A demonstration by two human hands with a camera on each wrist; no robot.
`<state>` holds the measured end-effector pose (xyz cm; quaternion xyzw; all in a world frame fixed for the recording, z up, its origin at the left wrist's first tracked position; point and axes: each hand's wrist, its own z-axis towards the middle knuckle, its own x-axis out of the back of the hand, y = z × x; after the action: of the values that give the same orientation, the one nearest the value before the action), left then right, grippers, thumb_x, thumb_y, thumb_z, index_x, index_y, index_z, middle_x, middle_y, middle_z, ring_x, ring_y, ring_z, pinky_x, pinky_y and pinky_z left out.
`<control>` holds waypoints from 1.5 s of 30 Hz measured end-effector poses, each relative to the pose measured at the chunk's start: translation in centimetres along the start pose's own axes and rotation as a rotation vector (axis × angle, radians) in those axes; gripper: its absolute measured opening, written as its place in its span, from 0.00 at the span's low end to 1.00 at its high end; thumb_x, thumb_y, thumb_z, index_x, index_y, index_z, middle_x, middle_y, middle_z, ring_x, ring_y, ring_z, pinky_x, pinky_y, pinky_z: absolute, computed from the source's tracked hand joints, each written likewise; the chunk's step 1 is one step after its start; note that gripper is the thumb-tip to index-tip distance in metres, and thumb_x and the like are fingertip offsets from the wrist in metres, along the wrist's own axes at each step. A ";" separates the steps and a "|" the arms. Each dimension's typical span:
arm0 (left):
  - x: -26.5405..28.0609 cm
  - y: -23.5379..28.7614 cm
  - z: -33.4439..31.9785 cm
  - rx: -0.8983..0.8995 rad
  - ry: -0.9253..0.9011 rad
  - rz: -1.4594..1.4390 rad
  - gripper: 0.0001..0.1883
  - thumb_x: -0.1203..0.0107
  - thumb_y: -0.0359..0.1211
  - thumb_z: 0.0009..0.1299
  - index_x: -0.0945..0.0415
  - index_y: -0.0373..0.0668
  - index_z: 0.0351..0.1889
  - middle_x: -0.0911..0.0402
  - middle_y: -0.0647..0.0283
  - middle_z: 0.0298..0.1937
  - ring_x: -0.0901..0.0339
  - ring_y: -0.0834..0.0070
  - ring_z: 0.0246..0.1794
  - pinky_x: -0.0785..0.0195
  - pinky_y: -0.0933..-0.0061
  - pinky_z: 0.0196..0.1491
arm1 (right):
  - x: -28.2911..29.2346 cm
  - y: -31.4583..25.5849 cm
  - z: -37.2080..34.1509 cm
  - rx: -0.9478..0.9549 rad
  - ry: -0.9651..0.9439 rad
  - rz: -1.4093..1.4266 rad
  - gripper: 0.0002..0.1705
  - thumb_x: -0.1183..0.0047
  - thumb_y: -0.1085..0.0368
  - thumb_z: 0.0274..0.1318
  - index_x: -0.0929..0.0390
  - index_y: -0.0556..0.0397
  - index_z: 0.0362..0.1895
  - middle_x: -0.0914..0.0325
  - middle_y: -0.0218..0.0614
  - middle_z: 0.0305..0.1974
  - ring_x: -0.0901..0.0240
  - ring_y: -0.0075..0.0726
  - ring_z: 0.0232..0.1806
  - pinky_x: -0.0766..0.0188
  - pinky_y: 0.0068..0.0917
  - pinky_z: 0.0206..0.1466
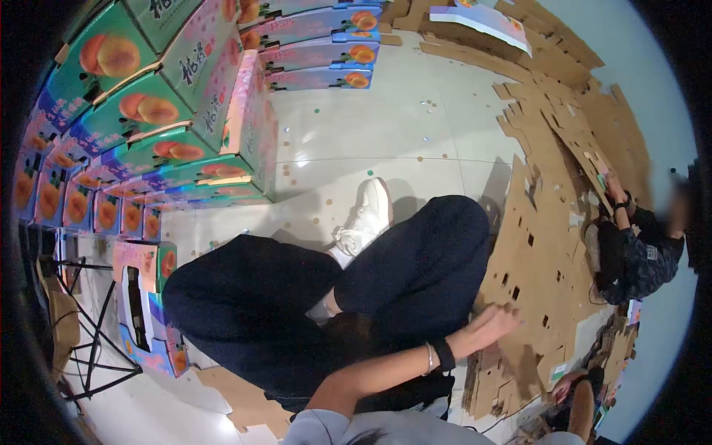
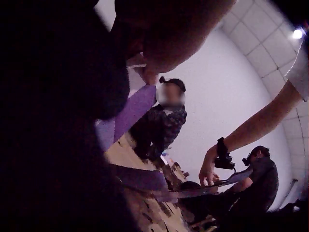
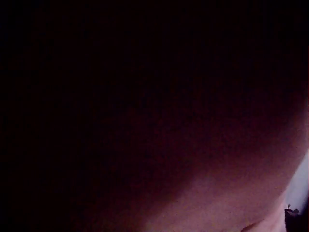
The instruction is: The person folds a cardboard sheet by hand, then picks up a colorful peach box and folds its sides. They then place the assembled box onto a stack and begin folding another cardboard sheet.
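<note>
My left hand (image 1: 486, 330) reaches across my lap to the right with loosely bent fingers, above flat brown cardboard sheets (image 1: 549, 245); nothing shows in its grasp in the head view. In the left wrist view the same hand (image 2: 176, 41) is a dark shape overlapping the top of a purple panel (image 2: 136, 112). My right hand (image 1: 567, 386) is low at the right edge. Seen from the left wrist, this right hand (image 2: 207, 169) points its fingers down onto a long, dark purplish flat sheet (image 2: 178, 193); I cannot tell whether they pinch it. The right wrist view is nearly all dark.
Stacked peach cartons (image 1: 148, 111) rise at the upper left, and one handled carton (image 1: 144, 297) stands beside my knee. A black metal stand (image 1: 93, 334) is at the left. A person (image 1: 638, 252) sits by the wall. Small round scraps dot the tiled floor (image 1: 356, 126).
</note>
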<state>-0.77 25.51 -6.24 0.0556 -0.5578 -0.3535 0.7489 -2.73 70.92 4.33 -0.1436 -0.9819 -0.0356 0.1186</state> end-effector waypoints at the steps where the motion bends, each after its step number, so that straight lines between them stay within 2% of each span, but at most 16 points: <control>1: 0.9 0.1 1.0 0.026 0.025 0.108 0.10 0.51 0.30 0.60 0.24 0.43 0.38 0.24 0.65 0.39 0.24 0.73 0.40 0.28 0.69 0.40 | 1.2 -0.5 -0.2 0.005 -0.021 -0.057 0.20 0.42 0.59 0.54 0.24 0.58 0.49 0.20 0.33 0.40 0.23 0.29 0.39 0.28 0.28 0.45; 3: 3.1 -1.5 2.6 0.001 0.208 0.205 0.10 0.50 0.30 0.58 0.26 0.42 0.37 0.25 0.64 0.37 0.25 0.71 0.40 0.30 0.67 0.43 | 4.0 -1.5 0.1 0.081 -0.121 -0.286 0.20 0.42 0.60 0.54 0.24 0.58 0.49 0.20 0.33 0.40 0.23 0.29 0.39 0.28 0.27 0.45; 6: 12.3 -6.6 4.8 -0.057 0.437 0.254 0.08 0.49 0.31 0.55 0.29 0.42 0.33 0.27 0.62 0.34 0.28 0.64 0.41 0.29 0.64 0.40 | 8.1 -5.3 2.4 0.889 -0.502 -0.876 0.20 0.42 0.60 0.54 0.24 0.58 0.48 0.20 0.33 0.40 0.24 0.28 0.39 0.28 0.27 0.45; 8: 17.4 -10.3 3.3 -0.047 0.395 0.037 0.08 0.50 0.29 0.55 0.27 0.41 0.33 0.27 0.58 0.34 0.27 0.61 0.42 0.27 0.67 0.40 | 3.6 -14.5 0.4 0.232 -0.320 -0.293 0.20 0.42 0.59 0.54 0.25 0.60 0.47 0.21 0.36 0.38 0.24 0.29 0.39 0.28 0.27 0.45; 10: 19.4 -12.1 1.4 0.223 0.338 0.068 0.07 0.49 0.27 0.55 0.28 0.40 0.33 0.28 0.58 0.34 0.27 0.62 0.42 0.27 0.64 0.37 | -0.8 -22.3 -2.6 0.382 -0.248 0.202 0.20 0.41 0.57 0.54 0.25 0.60 0.43 0.22 0.36 0.34 0.24 0.28 0.37 0.28 0.26 0.42; 12: 18.5 -12.8 -0.9 0.266 0.298 0.174 0.19 0.46 0.22 0.49 0.28 0.38 0.42 0.29 0.56 0.44 0.30 0.59 0.47 0.31 0.63 0.43 | -2.4 -29.9 -3.0 0.594 -0.474 0.190 0.17 0.41 0.57 0.53 0.26 0.58 0.37 0.24 0.34 0.29 0.24 0.27 0.33 0.28 0.25 0.37; 17: 12.9 -8.3 -4.4 0.092 0.105 -0.096 0.36 0.46 0.22 0.53 0.38 0.44 0.64 0.40 0.51 0.64 0.38 0.56 0.60 0.43 0.61 0.57 | -0.9 -32.8 -1.3 0.616 -0.388 0.143 0.19 0.44 0.53 0.56 0.27 0.57 0.38 0.23 0.32 0.29 0.26 0.23 0.30 0.31 0.19 0.34; 24: 10.0 -8.0 -1.5 0.023 0.211 -0.031 0.30 0.49 0.20 0.55 0.34 0.41 0.60 0.38 0.51 0.62 0.36 0.57 0.57 0.43 0.60 0.58 | -7.7 -35.1 -4.4 0.488 -0.543 0.055 0.14 0.50 0.58 0.63 0.21 0.56 0.41 0.23 0.25 0.28 0.27 0.19 0.30 0.30 0.20 0.35; 26: 8.3 -9.0 -2.1 0.060 0.127 -0.159 0.26 0.48 0.22 0.55 0.30 0.42 0.56 0.36 0.51 0.61 0.36 0.57 0.58 0.42 0.61 0.58 | -11.6 -35.5 -3.6 0.837 -0.581 -0.176 0.12 0.52 0.59 0.64 0.21 0.52 0.40 0.23 0.27 0.27 0.27 0.23 0.28 0.30 0.23 0.34; 28: 8.8 -8.6 -3.0 0.048 0.140 -0.198 0.22 0.48 0.22 0.55 0.27 0.40 0.50 0.32 0.53 0.57 0.35 0.59 0.58 0.43 0.63 0.58 | -15.0 -37.8 -5.6 1.085 -0.123 -0.927 0.08 0.50 0.63 0.61 0.21 0.50 0.39 0.23 0.31 0.26 0.27 0.35 0.26 0.30 0.29 0.32; 32: 7.5 -6.6 -7.9 -0.017 -0.032 -1.192 0.16 0.47 0.29 0.65 0.26 0.38 0.52 0.23 0.57 0.49 0.27 0.62 0.52 0.39 0.62 0.59 | -14.8 -43.5 -8.3 1.608 0.349 -0.474 0.05 0.45 0.63 0.54 0.24 0.50 0.31 0.24 0.34 0.26 0.28 0.45 0.26 0.30 0.35 0.31; 34: 10.1 -3.9 -10.3 0.188 -0.505 -1.507 0.16 0.50 0.37 0.72 0.26 0.41 0.54 0.22 0.56 0.49 0.27 0.61 0.53 0.37 0.63 0.59 | -12.0 -43.7 -7.7 1.384 0.424 0.003 0.11 0.49 0.60 0.58 0.26 0.54 0.29 0.26 0.34 0.26 0.28 0.35 0.27 0.33 0.29 0.33; 36: 8.4 -1.7 -13.7 0.178 -0.682 -1.645 0.14 0.53 0.36 0.74 0.26 0.40 0.51 0.22 0.58 0.47 0.24 0.65 0.46 0.35 0.66 0.53 | -8.7 -43.8 -5.4 1.261 0.630 0.496 0.16 0.54 0.57 0.63 0.28 0.54 0.27 0.28 0.33 0.25 0.31 0.29 0.28 0.35 0.26 0.35; 38: 7.3 -0.8 -17.0 -0.048 -0.387 -1.357 0.13 0.55 0.36 0.74 0.26 0.41 0.51 0.21 0.59 0.45 0.24 0.65 0.46 0.34 0.66 0.52 | -5.4 -41.6 -2.1 1.124 0.815 0.709 0.22 0.60 0.52 0.67 0.30 0.53 0.25 0.31 0.31 0.23 0.34 0.24 0.26 0.38 0.24 0.32; 41: 9.0 -1.0 -16.8 0.065 -0.488 -1.282 0.13 0.52 0.37 0.73 0.26 0.41 0.49 0.21 0.59 0.45 0.24 0.65 0.45 0.32 0.65 0.51 | -7.3 -36.4 3.0 1.104 0.891 0.750 0.24 0.65 0.47 0.68 0.33 0.50 0.26 0.36 0.28 0.22 0.39 0.22 0.24 0.42 0.24 0.30; 45: 8.8 -1.5 -15.1 0.276 -0.583 -1.364 0.11 0.50 0.36 0.72 0.27 0.39 0.46 0.23 0.59 0.47 0.24 0.66 0.45 0.30 0.67 0.48 | -17.1 -30.6 10.5 0.753 0.262 1.031 0.25 0.59 0.43 0.63 0.25 0.51 0.43 0.23 0.30 0.35 0.27 0.27 0.37 0.33 0.24 0.39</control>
<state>12.82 14.51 -5.55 0.3861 -0.6146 -0.6660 0.1720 1.97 38.02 -11.11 -0.5393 -0.7098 0.3552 0.2816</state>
